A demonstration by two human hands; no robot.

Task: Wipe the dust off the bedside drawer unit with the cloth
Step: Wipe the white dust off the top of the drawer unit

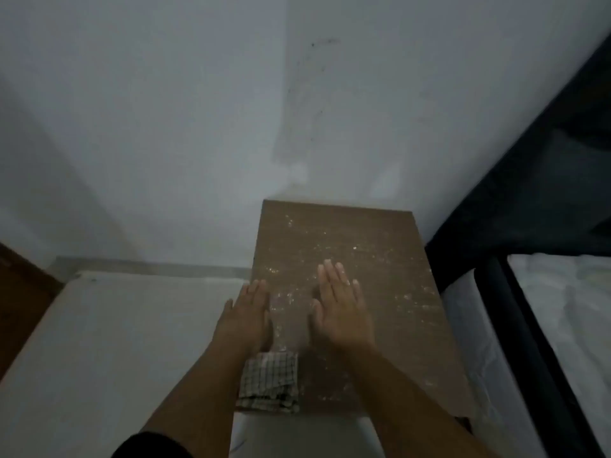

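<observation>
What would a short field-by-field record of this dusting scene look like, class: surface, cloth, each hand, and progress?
surface: brown top of the drawer unit, speckled with pale dust
cloth: checked cloth, folded, lying at the near left corner of the top
left hand: open, flat, empty, at the left edge
right hand: open, flat, empty, over the middle
progress: wiping not yet done; dust remains
</observation>
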